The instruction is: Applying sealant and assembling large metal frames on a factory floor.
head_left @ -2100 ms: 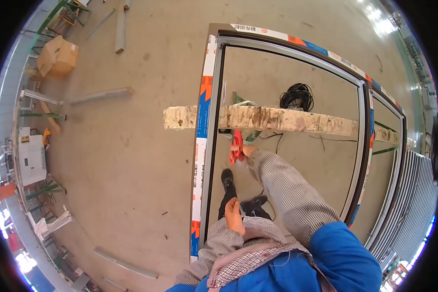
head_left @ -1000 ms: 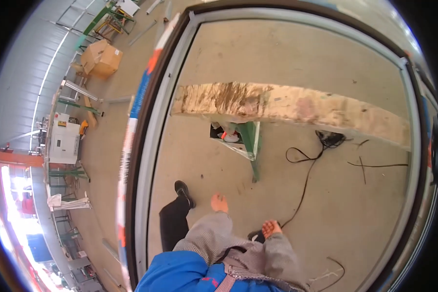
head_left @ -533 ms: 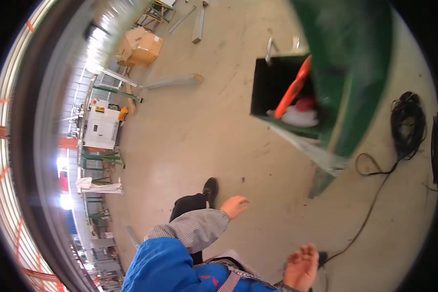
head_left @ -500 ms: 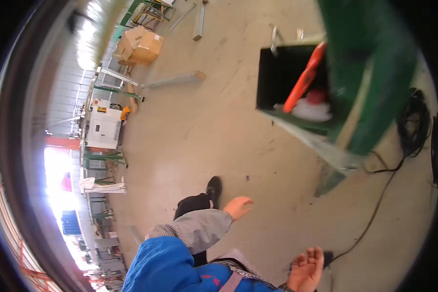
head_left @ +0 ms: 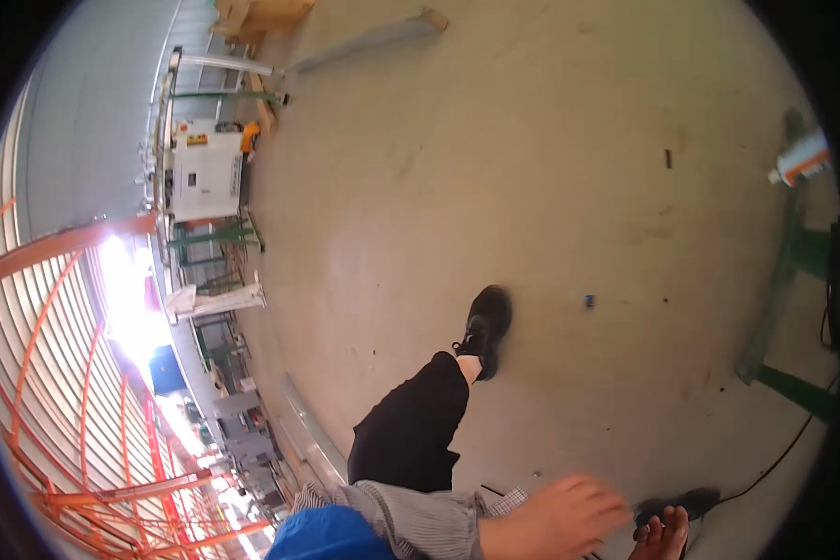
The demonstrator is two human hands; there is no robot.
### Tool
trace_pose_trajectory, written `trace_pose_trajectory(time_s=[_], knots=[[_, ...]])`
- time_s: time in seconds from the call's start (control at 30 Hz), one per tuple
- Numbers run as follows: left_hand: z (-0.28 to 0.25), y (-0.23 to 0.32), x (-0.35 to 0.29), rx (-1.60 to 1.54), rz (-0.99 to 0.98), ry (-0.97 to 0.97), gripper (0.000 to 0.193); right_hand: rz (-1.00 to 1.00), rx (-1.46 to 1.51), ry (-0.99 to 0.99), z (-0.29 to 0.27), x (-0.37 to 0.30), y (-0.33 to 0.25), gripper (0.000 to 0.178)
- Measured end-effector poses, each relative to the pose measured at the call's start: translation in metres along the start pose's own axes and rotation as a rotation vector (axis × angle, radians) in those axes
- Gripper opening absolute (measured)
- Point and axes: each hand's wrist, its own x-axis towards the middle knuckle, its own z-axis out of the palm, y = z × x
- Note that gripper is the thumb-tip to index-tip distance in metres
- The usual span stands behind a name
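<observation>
My left hand (head_left: pixel 558 519) reaches across the lower edge from a striped grey cuff and blue sleeve. Its fingers are loosely bent and slightly blurred, with nothing visible in them. Close beside it, at the bottom edge, my right hand (head_left: pixel 661 536) shows only its fingers, loosely curled and a little apart; the rest is cut off. I see nothing held there either. One black shoe (head_left: pixel 488 322) is planted on the concrete floor (head_left: pixel 495 196). A second dark shoe (head_left: pixel 686 502), blurred, is just beyond my right hand.
Green metal stand legs (head_left: pixel 793 392) and a white-and-orange tube (head_left: pixel 801 162) are at the right. A black cable (head_left: pixel 775 462) crosses the floor there. Along the left stand a white machine cabinet (head_left: pixel 207 175) and benches. A long beam (head_left: pixel 369 42) lies at the far left.
The view has swung right and forward. The green stand with its dark box has slid out toward the right edge. My hands are now closer together, low in view, and my feet have shifted.
</observation>
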Motion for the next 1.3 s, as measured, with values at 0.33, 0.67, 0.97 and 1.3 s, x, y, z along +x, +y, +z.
trace_pose_trajectory(time_s=[0.33,0.67,0.97,1.3], knots=[[-0.113,-0.058,-0.041,0.065,-0.187,0.314,0.033,0.063,-0.639,-0.093,0.065,0.102,0.114,0.032],[-0.198,-0.158,0.006,-0.526,-0.387,0.963,0.036,-1.13,-1.18,-0.503,0.431,-0.002,0.153,0.053],[-0.263,-0.176,-0.118,-0.342,-0.371,0.518,0.028,-0.633,-2.194,-0.541,0.497,-0.131,0.078,0.043],[-0.557,-0.355,-0.193,-0.009,-0.967,0.18,0.051,-0.294,-1.699,-0.158,0.572,-0.229,-0.111,0.057]])
